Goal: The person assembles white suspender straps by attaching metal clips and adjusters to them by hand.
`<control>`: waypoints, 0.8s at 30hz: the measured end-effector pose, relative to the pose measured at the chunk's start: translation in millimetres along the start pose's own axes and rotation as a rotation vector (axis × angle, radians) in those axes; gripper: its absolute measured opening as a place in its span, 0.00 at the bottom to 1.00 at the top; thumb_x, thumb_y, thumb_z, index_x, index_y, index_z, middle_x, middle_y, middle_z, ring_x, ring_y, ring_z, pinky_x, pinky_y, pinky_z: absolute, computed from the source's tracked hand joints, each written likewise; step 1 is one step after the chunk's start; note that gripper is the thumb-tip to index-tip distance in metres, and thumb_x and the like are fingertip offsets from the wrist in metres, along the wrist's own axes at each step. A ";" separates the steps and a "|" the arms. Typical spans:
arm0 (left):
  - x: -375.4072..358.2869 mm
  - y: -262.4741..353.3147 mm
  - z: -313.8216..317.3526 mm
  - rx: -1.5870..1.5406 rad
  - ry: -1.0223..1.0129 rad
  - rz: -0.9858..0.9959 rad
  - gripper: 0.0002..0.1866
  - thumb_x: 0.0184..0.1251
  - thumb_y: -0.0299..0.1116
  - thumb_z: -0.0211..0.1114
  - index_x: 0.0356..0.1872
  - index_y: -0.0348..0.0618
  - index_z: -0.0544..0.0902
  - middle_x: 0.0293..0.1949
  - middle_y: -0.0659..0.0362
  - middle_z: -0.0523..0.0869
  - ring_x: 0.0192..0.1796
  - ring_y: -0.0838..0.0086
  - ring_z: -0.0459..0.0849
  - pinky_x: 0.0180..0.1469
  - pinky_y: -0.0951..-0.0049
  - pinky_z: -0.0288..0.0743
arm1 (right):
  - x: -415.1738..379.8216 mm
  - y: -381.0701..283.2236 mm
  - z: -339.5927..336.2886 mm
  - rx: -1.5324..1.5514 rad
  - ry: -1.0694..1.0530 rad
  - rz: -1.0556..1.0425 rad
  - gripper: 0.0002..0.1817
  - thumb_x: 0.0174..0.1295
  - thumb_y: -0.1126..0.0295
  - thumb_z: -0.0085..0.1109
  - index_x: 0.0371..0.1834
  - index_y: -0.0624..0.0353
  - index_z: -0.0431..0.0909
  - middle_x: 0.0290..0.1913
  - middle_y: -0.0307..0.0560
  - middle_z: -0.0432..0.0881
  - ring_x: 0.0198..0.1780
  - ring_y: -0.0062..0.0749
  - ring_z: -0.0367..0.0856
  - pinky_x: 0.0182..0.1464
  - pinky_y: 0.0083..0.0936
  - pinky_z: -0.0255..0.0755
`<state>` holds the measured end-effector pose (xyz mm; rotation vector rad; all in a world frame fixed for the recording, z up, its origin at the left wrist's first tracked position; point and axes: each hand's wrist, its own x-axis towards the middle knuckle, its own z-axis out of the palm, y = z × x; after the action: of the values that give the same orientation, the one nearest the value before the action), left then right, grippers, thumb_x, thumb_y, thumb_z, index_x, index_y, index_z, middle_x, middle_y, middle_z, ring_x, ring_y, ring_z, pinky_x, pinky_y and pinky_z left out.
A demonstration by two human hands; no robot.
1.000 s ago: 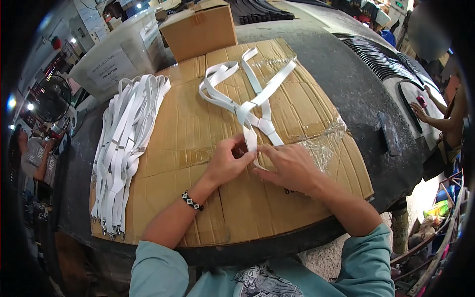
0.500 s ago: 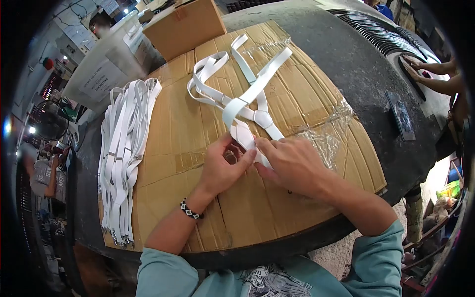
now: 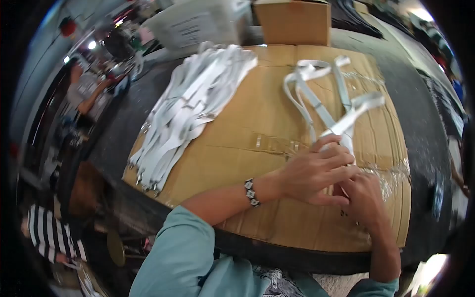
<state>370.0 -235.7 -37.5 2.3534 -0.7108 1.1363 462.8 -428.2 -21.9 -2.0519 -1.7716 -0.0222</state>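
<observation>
A pair of white suspenders [image 3: 341,127] lies on the flattened cardboard, its straps looped and crossed away from me. My left hand [image 3: 314,171] is closed over the near part of the straps, palm down, the fingers bent across them. Close against it, my right hand [image 3: 365,195] is curled with its fingertips meeting the left fingers; the piece pinched there is mostly hidden. To the left lies a thick bundle of white suspenders [image 3: 190,106], metal clips [image 3: 148,184] at its near end.
The cardboard sheet [image 3: 232,148] covers much of the dark table [image 3: 420,114]. A cardboard box [image 3: 294,24] and a translucent bin [image 3: 198,29] stand at the back. A phone [image 3: 438,195] lies at right. People are at left, one in a striped shirt [image 3: 47,232].
My view has swung left, so the table and bundle appear farther right. My left hand has moved from beside the strap to over it, close to my right fingers.
</observation>
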 end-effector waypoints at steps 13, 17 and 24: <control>10.4 -14.1 5.2 0.097 0.087 0.070 0.28 0.53 0.36 0.77 0.56 0.48 0.77 0.45 0.58 0.77 0.55 0.60 0.79 0.75 0.46 0.60 | -66.4 -54.3 -105.1 0.025 0.246 -0.012 0.16 0.60 0.80 0.66 0.52 0.66 0.82 0.41 0.53 0.83 0.45 0.39 0.80 0.49 0.36 0.72; 21.3 0.3 -3.9 -0.209 0.144 -0.059 0.48 0.54 0.53 0.80 0.74 0.45 0.68 0.51 0.53 0.77 0.60 0.55 0.76 0.76 0.48 0.56 | -83.6 -46.9 -118.9 -0.179 0.544 -0.074 0.21 0.65 0.72 0.64 0.61 0.63 0.78 0.44 0.51 0.82 0.47 0.36 0.79 0.51 0.34 0.72; 31.8 25.7 -4.8 -0.631 -0.133 -0.178 0.67 0.61 0.70 0.72 0.86 0.40 0.42 0.75 0.38 0.63 0.77 0.44 0.66 0.79 0.44 0.60 | -92.0 34.0 -201.3 0.155 0.639 0.019 0.18 0.69 0.68 0.62 0.59 0.61 0.78 0.43 0.48 0.79 0.41 0.31 0.76 0.42 0.29 0.72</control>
<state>368.4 -261.1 -5.1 1.9090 -0.7525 0.5684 530.5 -583.6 124.4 -1.6915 -1.3077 -0.4652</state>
